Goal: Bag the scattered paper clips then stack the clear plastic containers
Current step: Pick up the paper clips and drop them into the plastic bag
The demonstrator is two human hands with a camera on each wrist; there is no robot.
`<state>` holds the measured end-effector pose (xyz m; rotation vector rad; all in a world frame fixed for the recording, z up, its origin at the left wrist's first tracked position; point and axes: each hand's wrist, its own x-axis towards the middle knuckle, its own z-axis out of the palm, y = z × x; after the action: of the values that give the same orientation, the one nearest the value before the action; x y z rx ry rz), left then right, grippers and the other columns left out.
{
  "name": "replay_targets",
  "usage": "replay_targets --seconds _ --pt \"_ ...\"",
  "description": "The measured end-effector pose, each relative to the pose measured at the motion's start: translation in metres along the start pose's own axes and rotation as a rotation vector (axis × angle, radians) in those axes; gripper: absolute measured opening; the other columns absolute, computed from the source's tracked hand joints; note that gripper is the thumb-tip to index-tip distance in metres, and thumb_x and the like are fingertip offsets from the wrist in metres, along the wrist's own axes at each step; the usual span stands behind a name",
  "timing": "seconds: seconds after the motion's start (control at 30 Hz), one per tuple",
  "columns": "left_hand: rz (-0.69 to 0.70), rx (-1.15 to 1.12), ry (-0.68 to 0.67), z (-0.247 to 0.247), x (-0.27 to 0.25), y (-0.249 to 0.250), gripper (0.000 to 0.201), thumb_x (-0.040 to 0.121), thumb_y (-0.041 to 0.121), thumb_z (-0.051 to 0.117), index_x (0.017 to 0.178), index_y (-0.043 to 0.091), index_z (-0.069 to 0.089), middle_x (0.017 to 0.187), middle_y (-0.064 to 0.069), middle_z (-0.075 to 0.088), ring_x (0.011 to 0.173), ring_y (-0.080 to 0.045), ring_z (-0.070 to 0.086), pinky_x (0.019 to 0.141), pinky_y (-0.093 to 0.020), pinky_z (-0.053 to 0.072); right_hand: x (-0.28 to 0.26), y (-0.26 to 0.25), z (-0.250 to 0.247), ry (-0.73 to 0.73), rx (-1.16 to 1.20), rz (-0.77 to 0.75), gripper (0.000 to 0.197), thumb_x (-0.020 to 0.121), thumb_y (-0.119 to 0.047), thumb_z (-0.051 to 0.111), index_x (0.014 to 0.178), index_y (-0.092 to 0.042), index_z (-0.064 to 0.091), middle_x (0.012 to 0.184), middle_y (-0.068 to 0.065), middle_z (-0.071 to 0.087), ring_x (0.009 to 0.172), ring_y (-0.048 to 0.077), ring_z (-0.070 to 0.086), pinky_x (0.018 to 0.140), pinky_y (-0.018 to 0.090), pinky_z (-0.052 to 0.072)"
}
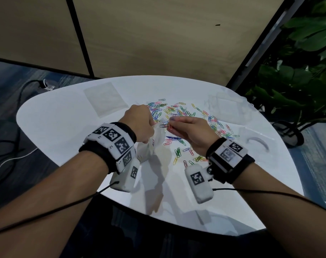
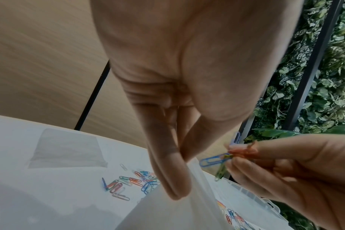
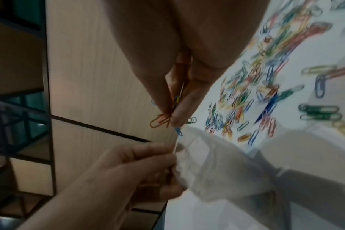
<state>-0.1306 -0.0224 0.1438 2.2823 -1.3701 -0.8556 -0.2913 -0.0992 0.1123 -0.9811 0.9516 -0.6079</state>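
A glossy white rounded worktop [image 1: 65, 127] sits against tan wood-grain wall panels [image 1: 158, 34], leafy green plants [image 1: 298, 62] off at two o'clock and cables on the dark floor at nine. Both hands hover over the middle. The left hand [image 1: 140, 123] pinches the upper edge of a thin, crinkled translucent bag [image 1: 154, 142] between thumb and fingers, the bag hanging toward the worktop. The right hand [image 1: 192, 133] pinches a small bunch of paper clips [image 2: 217, 160], blue, green and orange wire loops, right at the bag's mouth. More bright clips [image 1: 179, 112] lie scattered from twelve to five o'clock of the hands. A flat clear sheet-like piece [image 1: 104, 98] lies at eleven o'clock, and clear plastic containers [image 1: 225, 107] at one to three.
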Motion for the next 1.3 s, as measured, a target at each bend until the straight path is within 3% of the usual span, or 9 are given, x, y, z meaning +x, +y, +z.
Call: replay_targets --seconds 0.23,0.37,0.47,0.57,0.63,0.73,0.83,1.0,1.3 --pt "-0.001 -0.073 0.017 0.007 0.004 0.002 0.025 0.083 -0.003 0.057 0.094 0.011 0.075 0.073 -0.004 0.073 0.058 -0.016 0.076 0.076 -0.035 0.064 0.004 0.024 0.018 -0.088 -0.489 -0.049 0.024 0.089 0.007 0.055 0.105 0.003 0.072 0.104 0.030 0.069 0.082 0.024 0.064 0.094 0.042 0.055" --pt "0.013 -0.073 0.021 0.008 0.006 0.003 0.023 0.085 -0.003 0.057 0.091 0.010 0.074 0.080 -0.006 0.075 0.058 -0.017 0.076 0.075 -0.037 0.065 -0.002 0.015 0.014 -0.271 -1.041 -0.246 0.041 0.083 0.009 0.052 0.114 -0.010 0.072 0.108 0.003 0.074 0.092 0.011 0.069 0.087 0.020 0.055" --pt "0.017 -0.062 0.022 0.005 0.004 0.001 0.024 0.087 -0.002 0.055 0.095 0.013 0.072 0.076 -0.002 0.071 0.055 -0.015 0.074 0.074 -0.033 0.064 -0.006 0.006 0.001 -0.274 -0.981 -0.314 0.036 0.088 0.008 0.048 0.104 -0.009 0.075 0.098 0.007 0.076 0.087 0.013 0.073 0.081 0.025 0.059" --pt "0.006 -0.032 0.047 -0.002 0.003 -0.007 0.025 0.088 -0.002 0.053 0.097 0.010 0.074 0.068 0.002 0.067 0.049 -0.009 0.070 0.068 -0.027 0.062 -0.002 0.005 -0.037 -0.112 -0.936 -0.279 0.017 0.090 -0.007 0.063 0.103 -0.013 0.073 0.092 0.006 0.074 0.077 0.017 0.073 0.073 0.035 0.062" --pt "-0.008 -0.032 0.068 -0.008 0.004 -0.014 0.025 0.089 -0.001 0.054 0.100 0.008 0.074 0.073 -0.003 0.072 0.049 -0.008 0.070 0.070 -0.028 0.062 -0.001 0.016 -0.074 -0.017 -1.224 -0.087 0.038 0.083 -0.024 0.075 0.119 -0.018 0.063 0.105 0.005 0.070 0.081 0.019 0.071 0.076 0.039 0.061" --pt "-0.017 -0.043 0.075 -0.011 0.003 -0.019 0.024 0.089 -0.001 0.056 0.102 0.007 0.075 0.083 -0.009 0.076 0.053 -0.012 0.072 0.075 -0.033 0.064 -0.008 0.043 -0.117 0.014 -1.551 0.242 0.094 0.067 -0.043 0.085 0.143 -0.016 0.037 0.135 0.014 0.052 0.111 0.029 0.060 0.096 0.040 0.051" --pt "-0.011 -0.034 0.071 -0.010 0.001 -0.018 0.024 0.090 -0.001 0.056 0.103 0.006 0.074 0.086 -0.007 0.074 0.055 -0.013 0.073 0.073 -0.032 0.063 -0.017 0.067 -0.123 0.055 -1.550 0.306 0.118 0.059 -0.048 0.089 0.150 -0.015 0.022 0.147 0.018 0.028 0.128 0.033 0.047 0.107 0.041 0.043" --pt "-0.004 -0.019 0.049 -0.011 -0.001 -0.018 0.025 0.091 0.000 0.055 0.106 0.006 0.074 0.094 -0.005 0.071 0.057 -0.016 0.073 0.072 -0.030 0.062 -0.002 0.087 -0.098 0.158 -1.436 0.105 0.101 0.064 -0.043 0.087 0.145 -0.012 0.035 0.132 0.015 0.040 0.111 0.027 0.056 0.102 0.035 0.046" --pt "-0.009 -0.009 0.047 -0.015 0.003 -0.028 0.026 0.088 0.001 0.055 0.104 0.009 0.074 0.102 -0.007 0.072 0.051 -0.013 0.071 0.069 -0.029 0.062 0.056 0.078 -0.058 0.157 -1.556 -0.068 0.070 0.087 -0.035 0.067 0.147 -0.021 0.035 0.146 0.017 0.030 0.127 0.037 0.044 0.105 0.041 0.040"
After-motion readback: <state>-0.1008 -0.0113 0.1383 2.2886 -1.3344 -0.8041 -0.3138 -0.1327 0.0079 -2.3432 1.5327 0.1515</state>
